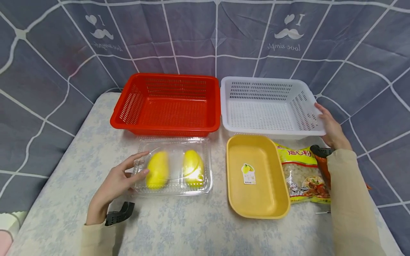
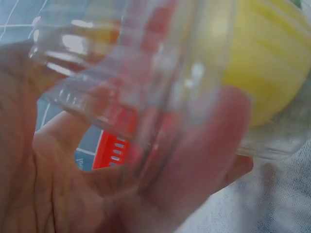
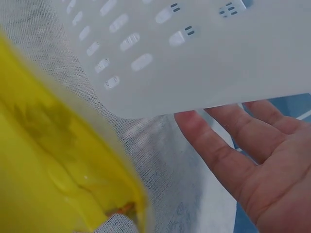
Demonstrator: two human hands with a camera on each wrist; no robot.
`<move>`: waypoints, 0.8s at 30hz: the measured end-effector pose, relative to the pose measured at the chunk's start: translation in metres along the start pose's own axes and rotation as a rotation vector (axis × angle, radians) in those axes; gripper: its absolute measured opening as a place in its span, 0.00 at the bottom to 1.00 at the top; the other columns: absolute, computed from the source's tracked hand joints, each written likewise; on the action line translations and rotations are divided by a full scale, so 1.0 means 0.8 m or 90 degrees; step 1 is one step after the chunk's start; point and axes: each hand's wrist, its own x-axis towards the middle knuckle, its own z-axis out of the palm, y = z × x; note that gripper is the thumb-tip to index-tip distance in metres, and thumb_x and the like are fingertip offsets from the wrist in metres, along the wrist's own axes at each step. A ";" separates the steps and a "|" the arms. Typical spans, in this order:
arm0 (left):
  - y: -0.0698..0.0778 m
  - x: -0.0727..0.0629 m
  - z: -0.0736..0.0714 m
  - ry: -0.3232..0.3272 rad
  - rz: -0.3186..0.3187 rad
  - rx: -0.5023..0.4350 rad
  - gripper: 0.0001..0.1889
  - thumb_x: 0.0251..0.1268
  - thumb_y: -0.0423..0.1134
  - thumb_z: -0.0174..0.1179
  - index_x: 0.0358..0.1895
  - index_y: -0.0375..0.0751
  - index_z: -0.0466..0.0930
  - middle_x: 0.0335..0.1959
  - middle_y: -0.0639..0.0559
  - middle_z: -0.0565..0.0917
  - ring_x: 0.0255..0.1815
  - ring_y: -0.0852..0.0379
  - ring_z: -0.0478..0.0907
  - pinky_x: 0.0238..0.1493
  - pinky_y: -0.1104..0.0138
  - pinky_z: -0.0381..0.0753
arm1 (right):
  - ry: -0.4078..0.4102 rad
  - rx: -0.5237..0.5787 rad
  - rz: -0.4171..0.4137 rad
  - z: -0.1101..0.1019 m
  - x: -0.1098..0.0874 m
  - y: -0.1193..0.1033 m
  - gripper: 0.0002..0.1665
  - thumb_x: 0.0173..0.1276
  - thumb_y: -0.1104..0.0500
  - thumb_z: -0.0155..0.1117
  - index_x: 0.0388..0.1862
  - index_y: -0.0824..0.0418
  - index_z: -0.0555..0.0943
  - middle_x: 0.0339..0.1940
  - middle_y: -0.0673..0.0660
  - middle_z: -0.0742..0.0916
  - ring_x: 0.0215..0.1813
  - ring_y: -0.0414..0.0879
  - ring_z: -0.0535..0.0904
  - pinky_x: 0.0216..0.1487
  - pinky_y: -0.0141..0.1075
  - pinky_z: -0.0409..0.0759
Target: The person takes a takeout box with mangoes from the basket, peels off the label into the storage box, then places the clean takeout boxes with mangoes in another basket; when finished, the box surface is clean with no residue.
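Note:
My left hand grips the left side of a clear plastic clamshell box, its thumb and fingers on the box's edge. Inside lie two yellow mango-like fruits; one shows large in the left wrist view. At the far right, my right hand touches the right side of a white plastic basket. Seen from the right wrist, its fingers are nearly straight, with tips against the basket's edge; the thumb is out of sight there.
A red basket stands behind the box, beside the white one. In front of the white basket lies a yellow tray with a small label. A bag of macaroni lies right of the tray, near an orange-red packet partly under my right sleeve.

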 end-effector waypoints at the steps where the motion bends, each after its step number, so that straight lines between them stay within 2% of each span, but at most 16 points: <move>1: 0.000 -0.001 -0.001 -0.003 -0.006 -0.018 0.31 0.63 0.47 0.63 0.70 0.62 0.64 0.69 0.38 0.61 0.32 0.46 0.82 0.19 0.56 0.80 | 0.001 -0.007 -0.001 -0.001 0.000 0.001 0.30 0.79 0.57 0.31 0.76 0.40 0.52 0.72 0.53 0.55 0.60 0.43 0.61 0.41 0.30 0.76; 5: 0.006 -0.011 -0.006 -0.024 -0.025 -0.059 0.30 0.64 0.46 0.62 0.69 0.61 0.64 0.67 0.38 0.64 0.48 0.44 0.80 0.20 0.53 0.81 | 0.000 -0.031 -0.002 -0.002 -0.001 0.004 0.29 0.79 0.55 0.32 0.76 0.40 0.52 0.71 0.54 0.56 0.58 0.42 0.64 0.40 0.30 0.76; 7: 0.016 -0.017 -0.011 -0.041 -0.025 -0.064 0.30 0.65 0.45 0.61 0.69 0.60 0.64 0.66 0.37 0.66 0.48 0.47 0.80 0.20 0.53 0.80 | -0.002 -0.025 0.000 -0.002 -0.002 0.005 0.29 0.79 0.55 0.33 0.76 0.40 0.52 0.71 0.54 0.56 0.57 0.41 0.65 0.40 0.30 0.77; 11: 0.051 -0.023 -0.020 -0.059 -0.004 -0.044 0.29 0.66 0.45 0.61 0.69 0.60 0.64 0.66 0.40 0.67 0.46 0.52 0.81 0.21 0.53 0.80 | 0.002 -0.018 0.002 -0.002 -0.003 0.006 0.29 0.79 0.55 0.34 0.77 0.41 0.52 0.71 0.55 0.56 0.57 0.40 0.67 0.40 0.30 0.77; 14: 0.083 -0.014 -0.023 -0.055 0.025 -0.027 0.29 0.66 0.44 0.61 0.69 0.61 0.64 0.67 0.46 0.66 0.48 0.50 0.81 0.23 0.55 0.81 | 0.008 -0.017 -0.003 -0.001 -0.004 0.006 0.29 0.79 0.55 0.35 0.76 0.41 0.53 0.71 0.55 0.58 0.56 0.41 0.67 0.41 0.30 0.77; 16: 0.105 0.000 -0.022 -0.049 0.045 -0.028 0.29 0.66 0.44 0.61 0.69 0.61 0.64 0.67 0.49 0.65 0.48 0.49 0.81 0.24 0.56 0.82 | 0.012 -0.017 -0.004 -0.001 -0.003 0.005 0.29 0.79 0.55 0.35 0.76 0.41 0.54 0.68 0.55 0.60 0.56 0.41 0.67 0.41 0.30 0.77; 19: 0.138 0.029 -0.014 -0.034 0.076 -0.050 0.29 0.65 0.44 0.62 0.69 0.61 0.65 0.65 0.49 0.68 0.44 0.50 0.82 0.25 0.53 0.82 | 0.019 -0.023 -0.002 -0.001 -0.001 0.003 0.28 0.79 0.55 0.35 0.76 0.40 0.55 0.66 0.52 0.62 0.55 0.42 0.67 0.41 0.30 0.77; 22: 0.165 0.068 0.003 -0.004 0.113 -0.046 0.28 0.63 0.48 0.62 0.67 0.64 0.67 0.61 0.50 0.72 0.44 0.50 0.81 0.25 0.54 0.82 | 0.027 -0.033 0.003 -0.002 0.001 0.000 0.28 0.79 0.54 0.35 0.75 0.39 0.56 0.67 0.53 0.61 0.55 0.42 0.66 0.40 0.29 0.77; 24: 0.180 0.096 0.021 0.020 0.139 -0.048 0.27 0.62 0.51 0.63 0.66 0.66 0.68 0.59 0.52 0.74 0.39 0.49 0.81 0.24 0.57 0.81 | 0.034 -0.041 0.007 -0.002 0.001 -0.001 0.28 0.79 0.54 0.36 0.75 0.38 0.56 0.68 0.54 0.59 0.56 0.43 0.65 0.40 0.29 0.77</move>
